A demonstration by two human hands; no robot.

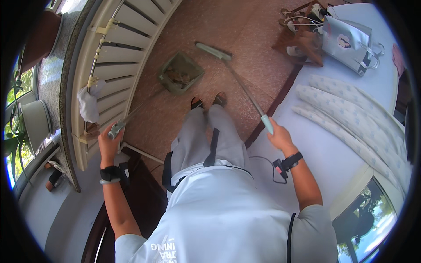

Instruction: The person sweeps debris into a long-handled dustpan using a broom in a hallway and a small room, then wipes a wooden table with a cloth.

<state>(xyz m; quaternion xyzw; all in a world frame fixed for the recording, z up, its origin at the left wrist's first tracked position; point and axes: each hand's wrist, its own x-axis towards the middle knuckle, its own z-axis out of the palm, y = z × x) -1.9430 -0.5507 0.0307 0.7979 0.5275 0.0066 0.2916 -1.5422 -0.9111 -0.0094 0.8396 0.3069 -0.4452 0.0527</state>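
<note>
My left hand (109, 141) is closed around the pale green handle end (116, 129) of a long-handled dustpan. Its green pan (167, 86) rests on the reddish floor beyond my feet, with brownish debris inside. The thin shaft between them is blurred. My right hand (280, 136) grips the light green end (267, 123) of a broom's metal handle (245, 87). That handle slants away to the broom head (213, 52), which lies on the floor to the right of the pan and slightly farther off, apart from it.
A slatted white radiator (120, 69) with a rail and a hanging white cloth (88, 105) lines the left. Above it, a stone windowsill (67, 42) bears a potted plant (36, 121). At right, a white surface (283, 105) holds patterned fabric (342, 105) and a silver bag (345, 42) beside a wooden crate (296, 44).
</note>
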